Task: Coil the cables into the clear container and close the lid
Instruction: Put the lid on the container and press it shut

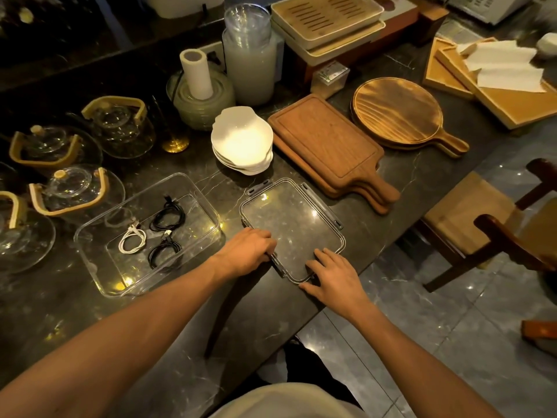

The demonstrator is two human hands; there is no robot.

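The clear container [90, 236] stands open on the dark marble counter, left of centre. Inside lie three coiled cables: a black one [168, 217] at the back, a white one [132, 239] to the left, and another black one [164, 251] nearest me. The clear lid [292, 224] with grey clips lies flat on the counter to the container's right. My left hand [247, 251] curls over the lid's near left edge. My right hand [334, 276] rests with spread fingers on the lid's near corner.
Stacked white bowls [241, 140] and wooden boards [325, 146] sit just behind the lid. Glass teapots [69, 188] crowd the left. A paper roll [197, 73], plastic cups [250, 55] and trays [328, 22] stand at the back. The counter edge and a wooden chair [482, 227] are at right.
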